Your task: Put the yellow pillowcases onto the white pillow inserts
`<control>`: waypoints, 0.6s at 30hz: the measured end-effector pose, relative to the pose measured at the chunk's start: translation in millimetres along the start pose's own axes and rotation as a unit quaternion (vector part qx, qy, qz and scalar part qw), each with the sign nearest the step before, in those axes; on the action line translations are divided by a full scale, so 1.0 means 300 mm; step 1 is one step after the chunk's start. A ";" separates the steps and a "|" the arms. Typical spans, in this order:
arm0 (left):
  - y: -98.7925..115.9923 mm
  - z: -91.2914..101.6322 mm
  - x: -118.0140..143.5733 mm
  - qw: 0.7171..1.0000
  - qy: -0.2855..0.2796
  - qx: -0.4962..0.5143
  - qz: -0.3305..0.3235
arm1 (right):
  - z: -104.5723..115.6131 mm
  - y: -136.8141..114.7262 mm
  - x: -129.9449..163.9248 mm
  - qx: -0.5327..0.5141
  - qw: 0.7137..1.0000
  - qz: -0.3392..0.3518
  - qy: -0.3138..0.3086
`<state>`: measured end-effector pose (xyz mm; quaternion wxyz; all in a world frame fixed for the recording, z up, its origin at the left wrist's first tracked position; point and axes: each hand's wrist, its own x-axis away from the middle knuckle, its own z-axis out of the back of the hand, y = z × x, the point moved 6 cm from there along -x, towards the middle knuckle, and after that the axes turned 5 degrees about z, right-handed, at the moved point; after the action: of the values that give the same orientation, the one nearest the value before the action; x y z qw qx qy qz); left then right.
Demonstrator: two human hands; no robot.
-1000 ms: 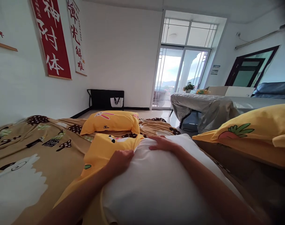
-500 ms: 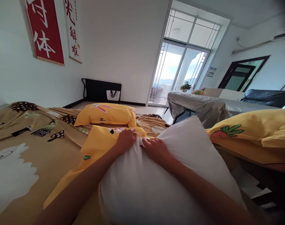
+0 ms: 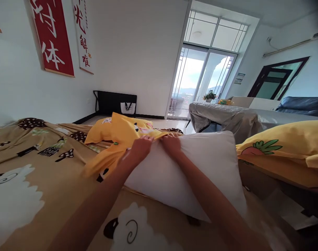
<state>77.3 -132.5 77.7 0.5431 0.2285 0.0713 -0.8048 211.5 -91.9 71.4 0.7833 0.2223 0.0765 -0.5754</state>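
Note:
My left hand [image 3: 141, 146] is closed on the edge of a yellow pillowcase [image 3: 123, 130], beside the far edge of a white pillow [image 3: 208, 157]. The fingers of my right hand [image 3: 171, 144] are curled over that same pillow edge, where a strip of the yellow cloth reaches them. How much of each fabric lies under the fingers is hidden. The pillowcase hangs loose and crumpled to the left, with printed cartoon patches. The bare white pillow lies tilted beneath my right forearm, on a tan blanket [image 3: 70, 195] printed with sheep.
Behind the pillowcase lies a plump yellow pillow [image 3: 96, 130]. More yellow bedding with a carrot print [image 3: 284, 146] is at the right. Farther back stand a plastic-covered table [image 3: 221, 113], a potted plant [image 3: 209, 96] and a white bag [image 3: 128, 108] by the wall.
The white pillow has dropped flatter and shifted away from me, uncovering a sheep print on the blanket. The pillowcase has been lifted and flipped upward at the left. My hands have moved slightly up.

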 end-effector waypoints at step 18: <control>-0.393 -0.324 0.226 0.993 -0.101 -0.034 -0.047 | -0.264 -0.436 0.395 0.090 0.974 0.138 0.156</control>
<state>-22.2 -107.1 -54.2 0.5166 0.1237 0.0536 -0.8455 138.4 -191.4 -77.5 0.8104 0.3873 0.1146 -0.4244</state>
